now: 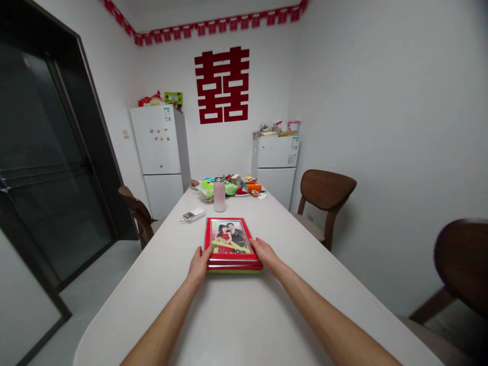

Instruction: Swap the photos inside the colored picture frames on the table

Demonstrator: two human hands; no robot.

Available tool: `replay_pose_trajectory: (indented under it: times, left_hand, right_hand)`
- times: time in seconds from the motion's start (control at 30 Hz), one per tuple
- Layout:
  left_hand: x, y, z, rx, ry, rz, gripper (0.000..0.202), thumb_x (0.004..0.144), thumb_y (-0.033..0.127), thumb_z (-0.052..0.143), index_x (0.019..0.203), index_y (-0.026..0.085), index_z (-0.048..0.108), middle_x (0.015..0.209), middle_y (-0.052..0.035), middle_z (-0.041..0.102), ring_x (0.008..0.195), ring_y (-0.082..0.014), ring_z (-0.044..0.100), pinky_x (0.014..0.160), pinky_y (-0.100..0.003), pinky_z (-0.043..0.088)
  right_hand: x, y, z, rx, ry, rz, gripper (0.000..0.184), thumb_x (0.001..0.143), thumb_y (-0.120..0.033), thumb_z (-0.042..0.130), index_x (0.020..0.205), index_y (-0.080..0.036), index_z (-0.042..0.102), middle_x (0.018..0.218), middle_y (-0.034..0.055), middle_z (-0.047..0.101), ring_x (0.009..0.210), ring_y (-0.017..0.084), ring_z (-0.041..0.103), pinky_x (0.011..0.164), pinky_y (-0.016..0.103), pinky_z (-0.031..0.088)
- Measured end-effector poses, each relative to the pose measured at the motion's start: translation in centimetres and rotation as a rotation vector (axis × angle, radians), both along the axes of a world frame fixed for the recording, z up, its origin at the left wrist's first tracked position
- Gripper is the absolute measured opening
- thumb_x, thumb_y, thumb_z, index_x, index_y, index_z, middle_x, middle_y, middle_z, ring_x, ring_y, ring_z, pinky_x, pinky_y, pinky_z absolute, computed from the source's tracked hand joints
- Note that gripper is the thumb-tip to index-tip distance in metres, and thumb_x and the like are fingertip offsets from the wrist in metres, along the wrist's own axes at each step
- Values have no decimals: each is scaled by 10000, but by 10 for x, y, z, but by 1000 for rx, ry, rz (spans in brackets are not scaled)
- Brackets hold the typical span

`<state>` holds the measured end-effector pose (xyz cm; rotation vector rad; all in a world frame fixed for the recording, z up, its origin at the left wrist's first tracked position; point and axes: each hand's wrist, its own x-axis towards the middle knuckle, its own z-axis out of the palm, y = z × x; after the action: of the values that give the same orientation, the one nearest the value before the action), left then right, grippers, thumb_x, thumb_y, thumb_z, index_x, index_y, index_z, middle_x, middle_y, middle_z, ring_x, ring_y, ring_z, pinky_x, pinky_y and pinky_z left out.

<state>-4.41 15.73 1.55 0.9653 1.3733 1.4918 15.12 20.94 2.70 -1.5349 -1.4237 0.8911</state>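
Note:
A red photo frame (230, 239) with a picture of two people in it lies face up at the middle of the table. Beneath its near edge shows the thin green edge (234, 272) of something, perhaps a second frame; the rest of that is hidden. My left hand (199, 263) grips the near left side, thumb on the red border. On the right side my right hand (266, 254) holds the frame, its thumb over the border and its other fingers mostly out of sight. Whether the frame rests on the table or is slightly raised, I cannot tell.
Beyond the frame stand a pink bottle (219, 195) and a small silver-white device (193, 215). Packets and a tray pile up at the table's (236, 315) far end. Brown chairs (328, 190) flank it; two white fridges (160, 147) stand behind.

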Motion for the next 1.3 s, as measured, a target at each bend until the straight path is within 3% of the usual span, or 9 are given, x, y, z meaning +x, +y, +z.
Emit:
replay_pose_trajectory:
  times: [0.2, 0.33, 0.43, 0.57, 0.73, 0.83, 1.0, 1.17, 1.3]
  left_hand:
    - [20, -21, 67, 191, 17, 93, 380, 739, 128, 533, 1100, 172, 423, 762, 18, 539, 654, -105, 525, 643, -257, 428]
    - [59, -51, 127, 376, -33, -127, 579, 677, 80, 521, 1189, 284, 342, 570, 100, 462, 464, -46, 425, 516, -175, 368]
    - [77, -75, 150, 636, -220, -495, 727, 651, 73, 507, 1274, 263, 186, 559, 101, 454, 463, -44, 410, 496, -167, 342]
    - [81, -88, 147, 665, -278, -607, 793, 631, 87, 542, 1293, 247, 137, 556, 104, 450, 478, -46, 408, 491, -162, 334]
    - [76, -78, 131, 497, -314, -472, 753, 568, 202, 661, 1215, 244, 277, 548, 107, 494, 470, -49, 442, 488, -162, 342]
    - [69, -70, 131, 328, -331, -398, 423, 592, 452, 623, 876, 161, 507, 475, 82, 488, 382, -36, 407, 394, -139, 278]
    - [60, -64, 138, 128, -291, -509, 644, 660, 728, 223, 427, 158, 409, 289, 39, 373, 229, -36, 261, 288, -162, 131]
    - [59, -64, 132, 37, -287, -497, 699, 653, 747, 129, 394, 156, 396, 275, 34, 359, 222, -31, 248, 289, -157, 107]
    - [50, -60, 98, -59, -282, -400, 685, 657, 742, 153, 396, 155, 390, 263, 42, 343, 220, -27, 243, 291, -150, 108]
  right_hand:
    - [-5, -27, 46, 184, 91, -35, 645, 679, -239, 418, 1291, -144, 239, 567, -45, 472, 501, 104, 450, 507, 217, 371]
    - [-27, -78, 97, 578, 478, 251, 664, 674, -216, 399, 1300, -259, 182, 516, -79, 323, 438, 77, 311, 453, 198, 319]
    - [-31, -109, 119, 695, 680, 417, 658, 653, -179, 388, 1277, -313, 227, 509, -73, 309, 446, 85, 281, 441, 201, 305]
    - [-28, -122, 117, 642, 794, 505, 644, 630, -134, 428, 1236, -321, 319, 503, -77, 298, 450, 75, 291, 433, 188, 291]
    - [-27, -110, 106, 391, 1012, 474, 448, 650, -205, 477, 1095, -259, 472, 479, -89, 393, 402, 53, 324, 402, 170, 278]
    - [-24, -102, 110, 147, 1115, 393, 288, 717, -386, 401, 693, -161, 578, 456, -42, 458, 375, 57, 368, 382, 182, 289]
    - [-26, -100, 121, -21, 1013, 474, 575, 753, -566, 259, 344, -169, 325, 277, -51, 289, 243, 45, 195, 299, 186, 149]
    - [-38, -93, 109, 26, 671, 432, 597, 717, -665, 119, 373, -194, 245, 303, -66, 243, 251, 48, 171, 300, 203, 150]
    - [-41, -74, 73, 298, -174, 226, 599, 775, -577, 36, 424, -195, 336, 374, -31, 354, 341, 81, 345, 398, 226, 298]
